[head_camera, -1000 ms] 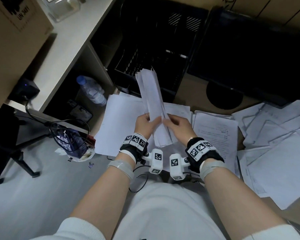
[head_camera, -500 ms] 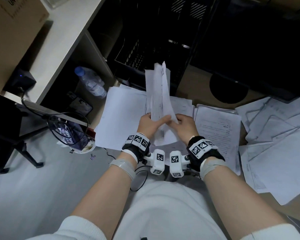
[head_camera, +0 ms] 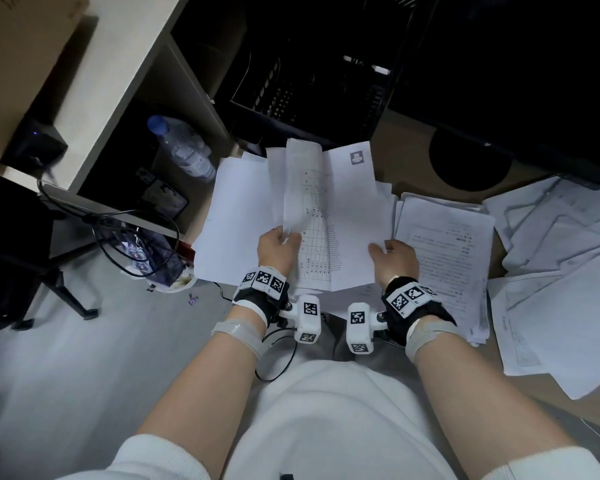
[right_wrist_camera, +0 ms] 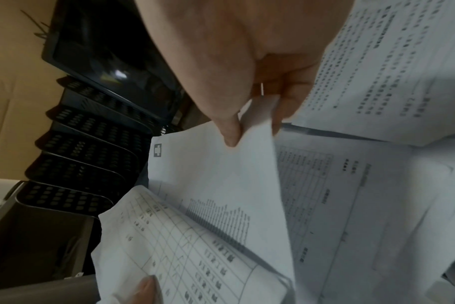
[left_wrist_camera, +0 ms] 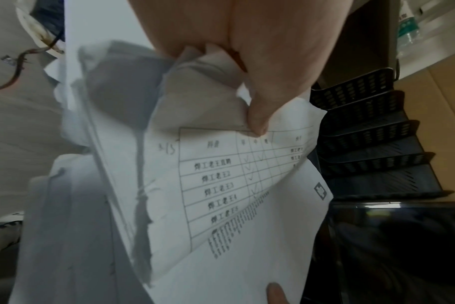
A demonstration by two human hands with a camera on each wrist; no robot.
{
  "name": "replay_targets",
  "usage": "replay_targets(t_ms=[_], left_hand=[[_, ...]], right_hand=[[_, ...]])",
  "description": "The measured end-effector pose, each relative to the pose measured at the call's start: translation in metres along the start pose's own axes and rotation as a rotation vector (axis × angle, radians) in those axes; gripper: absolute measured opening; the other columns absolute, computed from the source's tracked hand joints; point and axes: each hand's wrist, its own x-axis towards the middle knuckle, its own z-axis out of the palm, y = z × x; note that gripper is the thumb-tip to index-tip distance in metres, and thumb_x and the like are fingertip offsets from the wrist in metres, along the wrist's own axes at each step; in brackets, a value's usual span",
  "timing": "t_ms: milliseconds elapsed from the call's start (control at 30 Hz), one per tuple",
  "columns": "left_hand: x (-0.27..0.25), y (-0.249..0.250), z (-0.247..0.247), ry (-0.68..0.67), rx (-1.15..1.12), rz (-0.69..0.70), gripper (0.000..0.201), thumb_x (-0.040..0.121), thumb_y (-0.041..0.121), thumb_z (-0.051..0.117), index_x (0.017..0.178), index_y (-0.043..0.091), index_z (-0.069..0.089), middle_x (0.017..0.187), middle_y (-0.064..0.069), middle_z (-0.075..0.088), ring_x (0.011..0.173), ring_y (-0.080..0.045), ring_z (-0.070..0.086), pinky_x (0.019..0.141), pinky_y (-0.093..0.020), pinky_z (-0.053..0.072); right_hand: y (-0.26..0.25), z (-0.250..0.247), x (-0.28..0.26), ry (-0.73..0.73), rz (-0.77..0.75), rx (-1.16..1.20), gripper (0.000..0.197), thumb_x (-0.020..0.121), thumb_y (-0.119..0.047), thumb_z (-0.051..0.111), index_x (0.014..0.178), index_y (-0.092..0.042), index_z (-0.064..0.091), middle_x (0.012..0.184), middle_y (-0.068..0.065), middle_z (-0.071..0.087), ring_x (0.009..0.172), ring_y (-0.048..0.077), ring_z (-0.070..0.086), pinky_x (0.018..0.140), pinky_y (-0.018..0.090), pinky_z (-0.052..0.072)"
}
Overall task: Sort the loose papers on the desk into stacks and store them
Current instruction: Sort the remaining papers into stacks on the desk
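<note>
I hold a small bundle of white papers [head_camera: 323, 216] above the desk, spread apart between both hands. My left hand [head_camera: 278, 247] pinches the left sheets, among them a page with a printed table [left_wrist_camera: 221, 185], thumb on top. My right hand [head_camera: 394, 254] pinches the right sheet [right_wrist_camera: 221, 185] by its edge; that sheet bears a small grey logo [head_camera: 356, 157] at its far corner. Under the bundle lie a blank white stack [head_camera: 236, 216] on the left and a printed stack [head_camera: 444, 251] on the right. Loose sheets [head_camera: 561, 271] are scattered at the right.
A black tiered letter tray [head_camera: 312, 84] stands behind the papers, with a dark monitor [head_camera: 520, 64] and its round base [head_camera: 468, 161] to the right. A water bottle [head_camera: 184, 147] lies in the shelf at left. Cables and a bag [head_camera: 142, 251] hang beside the desk edge.
The bundle was held upright and narrow between both hands. Now my hands have drawn apart, the right moving rightward, and the sheets lie opened out and flatter.
</note>
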Motion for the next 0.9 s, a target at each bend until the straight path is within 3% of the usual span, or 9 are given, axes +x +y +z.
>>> replay_targets(t_ms=[200,267,333,367,467,567,667,767,900], left_hand=[[0.0,-0.007,-0.013,0.066,-0.03,0.022,0.017,0.093,0.013,0.06,0.101,0.004,0.072,0.099,-0.005,0.073,0.092,-0.022,0.067,0.098,-0.043,0.054],[0.002,-0.01,-0.018,0.092,-0.033,0.021,0.018,0.093,0.013,0.06,0.102,0.004,0.072,0.1,-0.006,0.074,0.092,-0.022,0.066,0.099,-0.044,0.053],[0.003,-0.013,-0.023,0.089,-0.046,0.011,0.018,0.092,0.013,0.061,0.104,0.005,0.072,0.103,-0.008,0.075,0.1,-0.026,0.069,0.099,-0.045,0.053],[0.003,-0.014,-0.025,0.076,-0.052,0.0,0.018,0.093,0.013,0.061,0.104,0.005,0.072,0.103,-0.008,0.075,0.102,-0.027,0.069,0.099,-0.044,0.054],[0.001,-0.012,-0.027,0.012,-0.085,0.001,0.015,0.095,0.01,0.062,0.105,0.004,0.071,0.105,-0.009,0.074,0.104,-0.027,0.069,0.099,-0.039,0.054],[-0.005,-0.009,-0.02,-0.028,-0.133,0.009,0.021,0.094,0.012,0.063,0.112,0.004,0.07,0.11,-0.007,0.074,0.106,-0.023,0.069,0.101,-0.04,0.053],[-0.01,-0.005,0.002,-0.077,-0.14,0.007,0.023,0.092,0.017,0.064,0.112,0.009,0.072,0.107,-0.003,0.075,0.103,-0.021,0.07,0.099,-0.042,0.054],[-0.017,-0.005,0.037,-0.092,-0.159,0.0,0.031,0.084,0.03,0.066,0.11,0.013,0.073,0.106,0.001,0.076,0.104,-0.019,0.07,0.102,-0.044,0.053],[-0.032,0.004,0.08,-0.124,-0.093,0.033,0.02,0.093,0.023,0.064,0.107,0.012,0.074,0.102,-0.002,0.076,0.1,-0.02,0.07,0.098,-0.042,0.055]], right_hand=[[0.0,0.012,-0.001,-0.018,-0.03,0.0,0.042,0.095,-0.043,0.056,0.116,-0.008,0.066,0.121,0.009,0.065,0.112,0.031,0.059,0.09,0.032,0.042],[-0.002,0.017,-0.001,-0.041,-0.037,-0.001,0.035,0.094,-0.044,0.056,0.091,-0.011,0.067,0.098,0.007,0.067,0.095,0.03,0.06,0.078,0.031,0.041],[-0.006,0.019,-0.004,-0.062,-0.045,0.007,0.039,0.092,-0.044,0.056,0.067,-0.014,0.05,0.071,0.002,0.054,0.074,0.027,0.053,0.064,0.031,0.036],[-0.009,0.02,-0.007,-0.073,-0.06,-0.007,0.041,0.091,-0.043,0.056,0.064,-0.015,0.044,0.066,0.001,0.048,0.069,0.025,0.049,0.061,0.031,0.033],[-0.011,0.024,-0.008,-0.124,-0.084,-0.04,0.032,0.092,-0.034,0.055,0.07,-0.013,0.047,0.071,0.003,0.053,0.071,0.025,0.05,0.063,0.031,0.034],[-0.005,0.021,-0.005,-0.102,-0.021,-0.026,0.019,0.093,-0.029,0.051,0.089,-0.011,0.055,0.099,0.013,0.064,0.094,0.031,0.06,0.077,0.03,0.04],[0.013,0.001,-0.002,-0.025,0.087,-0.018,0.035,0.096,-0.028,0.048,0.117,-0.003,0.061,0.129,0.016,0.061,0.114,0.035,0.058,0.088,0.035,0.044],[0.04,-0.032,0.0,0.1,0.188,-0.015,0.042,0.1,-0.021,0.044,0.136,-0.002,0.053,0.141,0.018,0.053,0.125,0.036,0.053,0.098,0.038,0.043],[0.087,-0.077,0.003,0.182,0.3,0.051,0.042,0.099,-0.008,0.041,0.141,0.0,0.044,0.14,0.02,0.051,0.127,0.035,0.049,0.1,0.034,0.04]])
